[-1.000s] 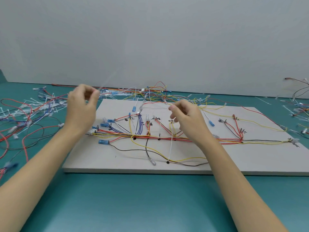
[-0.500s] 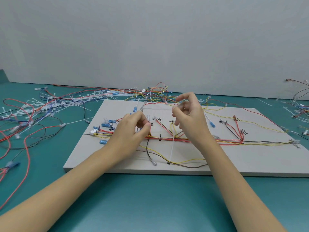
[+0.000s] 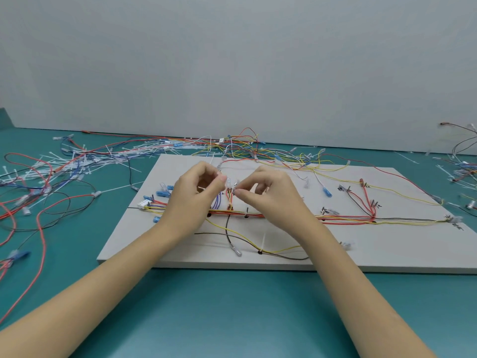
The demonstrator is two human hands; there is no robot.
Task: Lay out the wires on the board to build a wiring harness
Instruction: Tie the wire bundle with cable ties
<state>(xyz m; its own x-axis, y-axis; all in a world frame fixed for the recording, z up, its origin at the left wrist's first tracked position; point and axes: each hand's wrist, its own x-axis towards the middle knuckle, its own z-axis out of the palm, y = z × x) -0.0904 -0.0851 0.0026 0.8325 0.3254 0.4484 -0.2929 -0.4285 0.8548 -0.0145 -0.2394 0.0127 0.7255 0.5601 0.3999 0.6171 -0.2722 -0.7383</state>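
Teal bench (image 3: 232,319) carrying a board and loose wiring

A pale board (image 3: 387,254) is lying flat across the middle of the bench, reaching toward the right. A tangle of loose wires (image 3: 38,202) in red, black and blue is sprawling over the bench's left side, mixed with a scatter of white cable ties (image 3: 111,161) running toward the back edge. More wires (image 3: 464,169) are lying at the far right edge, by the wall.

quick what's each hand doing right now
left hand: fingers curled, pinching something thin, likely a cable tie; hard to tell.
right hand: pinching a small wire end above the board.
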